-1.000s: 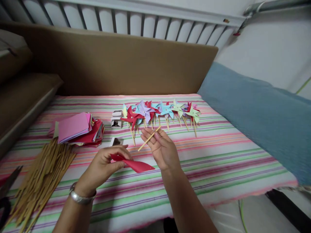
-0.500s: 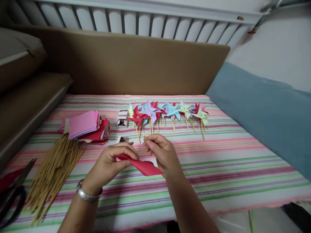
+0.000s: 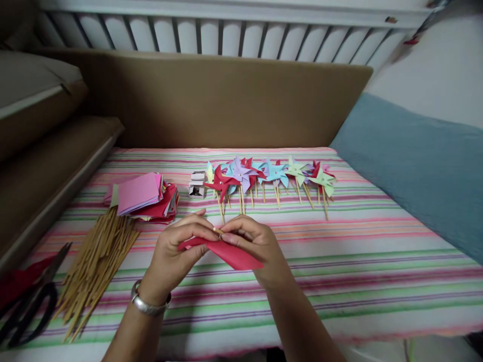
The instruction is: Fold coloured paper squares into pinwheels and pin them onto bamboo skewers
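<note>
My left hand [image 3: 181,246], a silver bangle at its wrist, is closed on a red paper piece [image 3: 239,257] that bends out to the right beneath both hands. Between the thumb and fingers of my right hand [image 3: 258,246] is a thin wooden stick [image 3: 218,231]; only its pale tip shows. That tip meets the red paper close to my left fingertips. Beyond the hands lies a row of finished paper pinwheels [image 3: 241,173] in red, purple, blue and green, their sticks pointing toward me.
At left lie a stack of coloured paper [image 3: 139,193], a bundle of wooden sticks [image 3: 96,266] and black-handled scissors [image 3: 35,301] by red paper. Small open boxes [image 3: 196,185] stand left of the pinwheels. A brown board [image 3: 226,100] closes off the back of the striped cloth [image 3: 358,286].
My right hand has brought the stick tip down and left, from above the red paper to the paper beside my left fingertips. The whole view has shifted slightly.
</note>
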`<action>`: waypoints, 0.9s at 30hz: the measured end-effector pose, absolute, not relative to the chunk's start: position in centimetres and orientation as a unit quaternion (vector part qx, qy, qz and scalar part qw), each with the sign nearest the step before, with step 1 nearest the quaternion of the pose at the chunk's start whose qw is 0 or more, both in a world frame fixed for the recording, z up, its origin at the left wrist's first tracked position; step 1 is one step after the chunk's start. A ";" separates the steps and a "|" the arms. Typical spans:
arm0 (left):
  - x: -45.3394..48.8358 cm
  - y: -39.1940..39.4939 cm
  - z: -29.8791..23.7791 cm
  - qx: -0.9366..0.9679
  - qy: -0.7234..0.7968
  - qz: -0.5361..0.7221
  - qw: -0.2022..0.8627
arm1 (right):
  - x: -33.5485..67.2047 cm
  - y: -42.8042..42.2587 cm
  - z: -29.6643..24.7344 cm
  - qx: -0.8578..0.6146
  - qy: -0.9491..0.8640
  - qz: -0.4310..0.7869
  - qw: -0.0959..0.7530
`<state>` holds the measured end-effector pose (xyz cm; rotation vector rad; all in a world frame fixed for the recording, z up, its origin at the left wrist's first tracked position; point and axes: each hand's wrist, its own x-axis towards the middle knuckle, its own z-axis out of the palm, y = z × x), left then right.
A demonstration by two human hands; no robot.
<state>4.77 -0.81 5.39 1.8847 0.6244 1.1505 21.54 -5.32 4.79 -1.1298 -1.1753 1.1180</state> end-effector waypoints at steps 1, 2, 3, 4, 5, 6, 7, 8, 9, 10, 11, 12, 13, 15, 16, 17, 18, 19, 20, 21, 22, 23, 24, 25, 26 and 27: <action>4.8 -0.9 5.4 0.745 0.255 0.463 0.407 | 21.5 -5.3 4.9 -0.478 -0.494 0.473 0.551; 4.8 -0.9 5.4 0.742 0.260 0.469 0.403 | 21.4 -5.3 5.0 -0.478 -0.490 0.474 0.554; 4.8 -1.0 5.5 0.739 0.262 0.474 0.401 | 21.3 -5.3 5.0 -0.478 -0.485 0.476 0.557; 4.8 -1.0 5.5 0.737 0.262 0.478 0.399 | 21.3 -5.3 5.1 -0.478 -0.480 0.478 0.560; 4.8 -1.0 5.5 0.736 0.263 0.481 0.398 | 21.2 -5.3 5.1 -0.477 -0.475 0.481 0.562; 4.8 -1.0 5.5 0.735 0.263 0.483 0.397 | 21.2 -5.3 5.1 -0.477 -0.470 0.483 0.564; 4.8 -1.0 5.5 0.734 0.264 0.485 0.396 | 21.1 -5.3 5.1 -0.478 -0.467 0.484 0.565; 4.8 -1.0 5.5 0.733 0.266 0.485 0.396 | 21.1 -5.3 5.1 -0.479 -0.466 0.483 0.566; 4.8 -1.0 5.5 0.733 0.268 0.485 0.396 | 21.1 -5.3 5.0 -0.480 -0.468 0.480 0.566; 4.8 -1.0 5.4 0.733 0.269 0.484 0.395 | 21.1 -5.3 4.9 -0.482 -0.472 0.474 0.566; 4.8 -1.0 5.4 0.733 0.269 0.484 0.395 | 21.1 -5.2 4.9 -0.483 -0.478 0.467 0.566; 4.8 -1.0 5.4 0.734 0.267 0.484 0.394 | 21.1 -5.2 4.8 -0.485 -0.484 0.460 0.566; 4.8 -1.0 5.3 0.734 0.267 0.485 0.394 | 21.1 -5.2 4.7 -0.485 -0.490 0.453 0.565; 4.7 -1.0 5.3 0.733 0.266 0.486 0.393 | 21.1 -5.2 4.5 -0.485 -0.497 0.444 0.566; 4.7 -1.0 5.2 0.733 0.268 0.486 0.394 | 21.1 -5.2 4.5 -0.486 -0.498 0.442 0.566; 4.7 -1.0 5.2 0.733 0.269 0.484 0.395 | 21.1 -5.2 4.5 -0.486 -0.498 0.442 0.566; 4.7 -1.0 5.2 0.732 0.271 0.483 0.396 | 21.1 -5.2 4.5 -0.487 -0.498 0.441 0.566; 4.7 -1.0 5.2 0.732 0.272 0.481 0.398 | 21.0 -5.2 4.6 -0.487 -0.497 0.440 0.568; 4.7 -1.0 5.2 0.732 0.271 0.480 0.399 | 21.0 -5.2 4.6 -0.488 -0.495 0.439 0.570; 4.7 -1.0 5.2 0.732 0.271 0.479 0.402 | 21.0 -5.2 4.7 -0.488 -0.493 0.438 0.572; 4.7 -0.9 5.2 0.731 0.269 0.479 0.404 | 20.9 -5.2 4.7 -0.489 -0.491 0.437 0.574; 4.8 -0.9 5.3 0.730 0.269 0.478 0.406 | 20.9 -5.2 4.7 -0.490 -0.489 0.435 0.577; 4.8 -0.9 5.3 0.730 0.269 0.478 0.409 | 20.9 -5.2 4.7 -0.491 -0.488 0.432 0.578; 4.8 -0.9 5.3 0.729 0.270 0.477 0.410 | 20.9 -5.1 4.7 -0.492 -0.487 0.430 0.580; 4.8 -0.9 5.4 0.728 0.272 0.477 0.411 | 20.8 -5.1 4.7 -0.493 -0.486 0.427 0.582; 4.9 -0.9 5.4 0.727 0.272 0.478 0.411 | 20.8 -5.1 4.6 -0.493 -0.487 0.425 0.583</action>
